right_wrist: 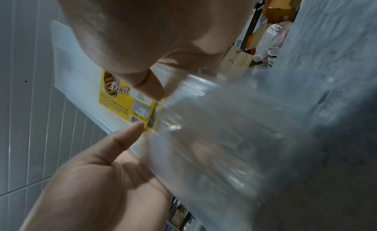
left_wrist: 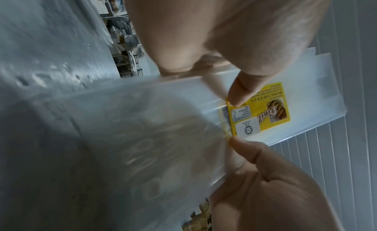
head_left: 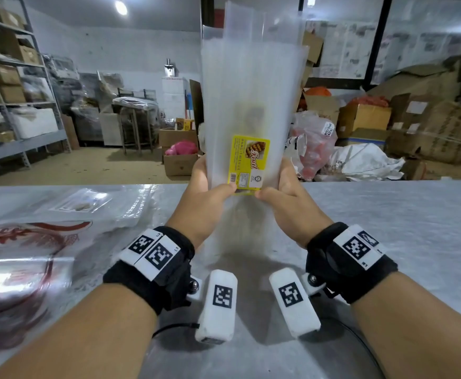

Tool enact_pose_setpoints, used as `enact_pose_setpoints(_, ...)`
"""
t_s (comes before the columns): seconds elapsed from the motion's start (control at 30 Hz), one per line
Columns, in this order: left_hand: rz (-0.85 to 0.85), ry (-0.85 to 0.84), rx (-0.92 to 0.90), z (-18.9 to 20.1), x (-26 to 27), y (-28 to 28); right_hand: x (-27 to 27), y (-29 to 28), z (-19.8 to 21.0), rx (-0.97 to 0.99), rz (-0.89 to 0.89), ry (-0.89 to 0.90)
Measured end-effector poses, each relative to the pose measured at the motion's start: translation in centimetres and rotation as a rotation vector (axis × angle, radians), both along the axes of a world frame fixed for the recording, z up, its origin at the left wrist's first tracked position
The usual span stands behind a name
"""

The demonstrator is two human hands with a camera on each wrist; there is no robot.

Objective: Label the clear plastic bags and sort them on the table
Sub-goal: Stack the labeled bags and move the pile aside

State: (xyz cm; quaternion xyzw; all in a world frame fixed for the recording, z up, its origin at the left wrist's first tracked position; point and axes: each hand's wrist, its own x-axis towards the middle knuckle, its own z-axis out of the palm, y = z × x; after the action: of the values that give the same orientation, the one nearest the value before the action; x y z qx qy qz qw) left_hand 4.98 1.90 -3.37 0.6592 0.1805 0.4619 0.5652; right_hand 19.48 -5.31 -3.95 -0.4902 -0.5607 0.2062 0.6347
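Both hands are raised above the table (head_left: 388,228), forearms reaching forward side by side, holding a stack of clear bags (head_left: 251,86) upright between them. The left hand (head_left: 206,192) clasps the stack's left edge with its thumb pressed on the lower left corner of a yellow label (head_left: 248,164) stuck on the front bag; the right hand (head_left: 284,195) grips the right edge the same way, thumb at the label's lower right corner (the fingers behind the plastic show only as a blur). The bags' lower ends hang down between the wrists. More bags (head_left: 92,206) lie flat at the table's left, with a red-printed bag (head_left: 24,258) nearer; the tabletop to the right is bare grey.
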Motion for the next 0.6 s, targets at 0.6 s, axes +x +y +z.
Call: enact_pose_setpoints(0.6,-0.024,-0.136,-0.105,0.5,-0.3,0.0,-0.5,0.5,-0.3,0.081,0.057,0.107)
